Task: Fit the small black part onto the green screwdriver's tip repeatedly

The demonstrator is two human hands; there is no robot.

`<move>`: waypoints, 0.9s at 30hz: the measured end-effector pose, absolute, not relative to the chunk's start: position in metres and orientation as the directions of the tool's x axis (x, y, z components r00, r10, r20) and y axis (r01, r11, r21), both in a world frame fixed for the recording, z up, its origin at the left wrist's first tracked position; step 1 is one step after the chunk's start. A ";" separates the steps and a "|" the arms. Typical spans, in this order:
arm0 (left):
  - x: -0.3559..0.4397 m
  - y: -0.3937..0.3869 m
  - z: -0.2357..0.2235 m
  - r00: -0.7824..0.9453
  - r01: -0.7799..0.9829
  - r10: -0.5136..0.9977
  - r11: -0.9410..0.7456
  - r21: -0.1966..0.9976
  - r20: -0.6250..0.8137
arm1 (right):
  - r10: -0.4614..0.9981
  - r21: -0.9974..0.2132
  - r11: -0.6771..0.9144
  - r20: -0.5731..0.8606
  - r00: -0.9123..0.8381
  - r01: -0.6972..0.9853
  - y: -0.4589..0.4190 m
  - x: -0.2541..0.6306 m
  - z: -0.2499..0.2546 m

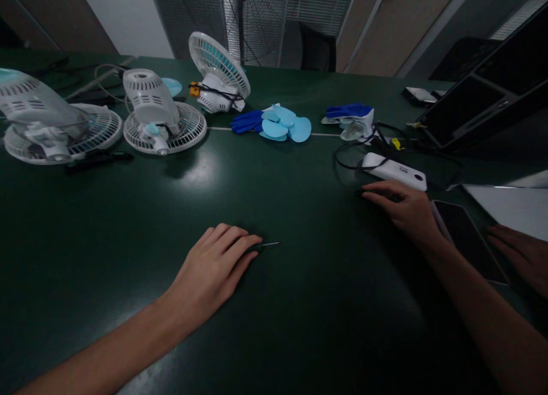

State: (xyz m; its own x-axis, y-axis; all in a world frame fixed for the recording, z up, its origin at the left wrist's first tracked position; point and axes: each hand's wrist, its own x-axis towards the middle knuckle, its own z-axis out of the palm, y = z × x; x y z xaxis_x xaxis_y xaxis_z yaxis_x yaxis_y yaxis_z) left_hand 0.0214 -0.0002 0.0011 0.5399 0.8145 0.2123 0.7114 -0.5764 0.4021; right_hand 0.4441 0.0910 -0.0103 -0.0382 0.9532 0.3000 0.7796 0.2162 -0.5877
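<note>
My left hand (220,258) rests on the green table, closed around a small screwdriver (270,244). Its thin metal shaft points right, and most of the handle is under my fingers. Farther right, my right hand (400,206) pinches a small dark thing (359,193) at the tabletop, too small to name. Just beyond that hand lies a white power strip (396,171) with a black cord. A dark-screened phone or tablet (466,235) lies beside my right wrist.
Fans with white grilles (165,118) stand or lie at the back left. Light-blue fan blades (286,123) touch a blue glove (247,122); another blue-and-white glove (351,118) lies right. Another person's hand (522,255) is at the right edge, near a white sheet (514,204).
</note>
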 end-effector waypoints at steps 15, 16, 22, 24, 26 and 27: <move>0.022 0.000 0.002 0.535 0.712 0.820 -0.567 0.413 0.205 | 0.964 -0.613 0.181 0.266 -0.015 0.769 0.091 0.443 -0.011; 0.022 0.000 0.002 0.536 0.712 0.819 -0.569 0.412 0.205 | 0.965 -0.613 0.180 0.264 -0.016 0.769 0.091 0.443 -0.011; 0.022 0.000 0.001 0.534 0.713 0.819 -0.570 0.408 0.211 | 0.972 -0.628 0.138 0.235 0.018 0.766 0.088 0.442 -0.007; 0.021 -0.001 0.000 0.535 0.711 0.816 -0.575 0.404 0.218 | 0.975 -0.634 0.100 0.217 0.053 0.767 0.085 0.441 -0.005; 0.021 -0.002 0.000 0.536 0.711 0.815 -0.577 0.403 0.221 | 0.974 -0.635 0.066 0.207 0.087 0.769 0.082 0.439 -0.003; 0.021 -0.002 0.000 0.535 0.711 0.815 -0.577 0.403 0.222 | 0.974 -0.635 0.055 0.205 0.100 0.770 0.082 0.438 -0.002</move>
State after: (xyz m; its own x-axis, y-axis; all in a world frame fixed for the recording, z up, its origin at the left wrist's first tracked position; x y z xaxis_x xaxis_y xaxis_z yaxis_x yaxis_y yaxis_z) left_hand 0.0211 -0.0018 -0.0004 0.5355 0.8148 0.2220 0.7106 -0.5768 0.4029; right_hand 0.4385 0.0817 -0.0019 0.0996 0.9736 0.2054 0.7702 0.0552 -0.6354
